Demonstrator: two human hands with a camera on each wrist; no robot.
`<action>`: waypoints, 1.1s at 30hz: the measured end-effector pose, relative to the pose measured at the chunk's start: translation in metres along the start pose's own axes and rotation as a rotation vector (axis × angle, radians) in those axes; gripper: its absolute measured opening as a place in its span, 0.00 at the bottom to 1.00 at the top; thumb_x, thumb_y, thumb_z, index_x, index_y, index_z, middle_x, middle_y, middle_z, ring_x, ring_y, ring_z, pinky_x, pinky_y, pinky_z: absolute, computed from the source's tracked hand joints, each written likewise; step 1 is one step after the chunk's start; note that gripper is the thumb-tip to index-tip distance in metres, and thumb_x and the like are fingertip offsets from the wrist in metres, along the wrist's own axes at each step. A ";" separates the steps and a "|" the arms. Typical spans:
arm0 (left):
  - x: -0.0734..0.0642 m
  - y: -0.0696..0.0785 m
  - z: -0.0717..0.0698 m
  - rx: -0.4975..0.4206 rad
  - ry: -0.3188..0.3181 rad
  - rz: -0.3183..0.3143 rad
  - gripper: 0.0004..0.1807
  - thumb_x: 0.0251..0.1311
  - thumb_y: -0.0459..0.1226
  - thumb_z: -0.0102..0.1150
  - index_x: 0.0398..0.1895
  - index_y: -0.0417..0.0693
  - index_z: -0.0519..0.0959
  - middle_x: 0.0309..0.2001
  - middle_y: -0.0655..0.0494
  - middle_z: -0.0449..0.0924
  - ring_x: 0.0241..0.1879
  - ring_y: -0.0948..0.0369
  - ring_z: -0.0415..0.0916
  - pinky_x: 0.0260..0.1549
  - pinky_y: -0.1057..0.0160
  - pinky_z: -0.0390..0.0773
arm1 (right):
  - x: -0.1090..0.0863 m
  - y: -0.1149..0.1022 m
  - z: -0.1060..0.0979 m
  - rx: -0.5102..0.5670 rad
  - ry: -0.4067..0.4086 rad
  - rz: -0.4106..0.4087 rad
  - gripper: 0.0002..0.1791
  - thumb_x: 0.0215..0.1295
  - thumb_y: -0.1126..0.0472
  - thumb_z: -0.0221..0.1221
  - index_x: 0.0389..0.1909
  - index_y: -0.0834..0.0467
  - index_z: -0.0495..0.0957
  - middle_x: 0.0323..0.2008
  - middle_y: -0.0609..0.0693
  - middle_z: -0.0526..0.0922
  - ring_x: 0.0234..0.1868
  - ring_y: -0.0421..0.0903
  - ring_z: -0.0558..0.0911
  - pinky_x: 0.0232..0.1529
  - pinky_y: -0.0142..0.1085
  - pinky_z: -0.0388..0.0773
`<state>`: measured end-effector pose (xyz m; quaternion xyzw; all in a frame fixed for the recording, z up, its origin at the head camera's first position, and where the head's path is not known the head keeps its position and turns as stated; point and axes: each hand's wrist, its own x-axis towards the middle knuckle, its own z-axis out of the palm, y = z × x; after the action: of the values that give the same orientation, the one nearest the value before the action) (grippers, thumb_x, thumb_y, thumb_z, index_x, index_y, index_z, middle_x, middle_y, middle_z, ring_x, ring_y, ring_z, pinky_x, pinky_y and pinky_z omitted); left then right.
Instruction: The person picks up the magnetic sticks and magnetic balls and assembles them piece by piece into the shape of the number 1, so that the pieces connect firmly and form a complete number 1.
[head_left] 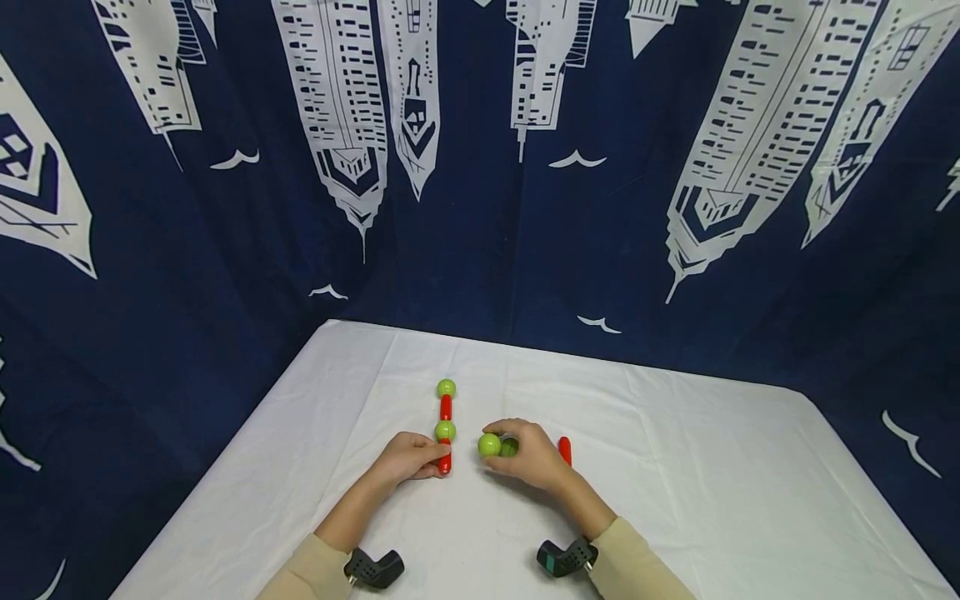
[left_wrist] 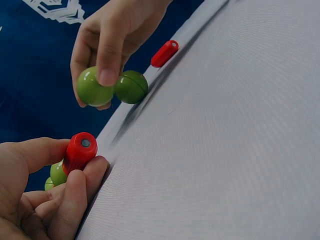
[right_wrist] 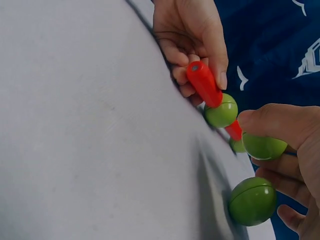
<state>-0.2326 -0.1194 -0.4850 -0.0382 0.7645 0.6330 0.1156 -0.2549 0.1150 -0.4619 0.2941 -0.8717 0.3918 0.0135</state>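
The desk (head_left: 712,483), under a white cloth, ends at a far edge against a navy curtain with white building prints (head_left: 517,250). Cloth stretches broadly to both slanting side edges, widest on the right; a shorter strip lies beyond the chain, and a narrow gap divides the hands.

The chain's long axis runs almost straight from the person toward the far edge: glossy red near rod (head_left: 446,462), lime-green near ball (head_left: 445,431), red far rod (head_left: 446,407), lime-green far ball (head_left: 446,388). The near rod's grey-tipped end faces the person. The left hand (head_left: 408,458) has its grip pinching this rod.

Right of the chain, the right hand (head_left: 532,454) has its grip pinching a shiny green ball (head_left: 489,445). Just beside it is a second green ball (head_left: 509,447); whether they touch is unclear. Beyond that wrist, a loose red rod (head_left: 565,451) points roughly toward the far edge.
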 end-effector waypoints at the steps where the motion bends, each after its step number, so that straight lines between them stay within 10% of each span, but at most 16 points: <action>1: 0.000 0.000 0.000 -0.002 -0.001 0.000 0.12 0.59 0.37 0.65 0.31 0.33 0.82 0.23 0.51 0.83 0.22 0.66 0.79 0.23 0.73 0.77 | 0.000 -0.001 -0.001 0.013 0.009 0.001 0.22 0.51 0.60 0.73 0.47 0.61 0.82 0.45 0.50 0.84 0.47 0.47 0.79 0.51 0.46 0.77; 23: -0.001 0.000 0.001 0.007 0.003 0.019 0.12 0.59 0.37 0.66 0.29 0.34 0.82 0.23 0.52 0.83 0.21 0.67 0.78 0.23 0.73 0.77 | -0.010 -0.035 -0.008 0.338 0.146 0.111 0.21 0.55 0.66 0.70 0.51 0.64 0.81 0.47 0.55 0.84 0.50 0.51 0.78 0.55 0.56 0.73; 33: -0.001 -0.001 0.000 0.003 -0.003 0.014 0.12 0.59 0.38 0.65 0.29 0.34 0.82 0.22 0.53 0.83 0.21 0.67 0.77 0.23 0.73 0.77 | -0.018 -0.042 0.007 0.510 0.177 0.131 0.23 0.55 0.72 0.69 0.52 0.70 0.77 0.41 0.59 0.83 0.34 0.46 0.77 0.35 0.27 0.75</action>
<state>-0.2317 -0.1195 -0.4858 -0.0316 0.7655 0.6328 0.1124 -0.2164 0.0975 -0.4429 0.1957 -0.7575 0.6227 -0.0102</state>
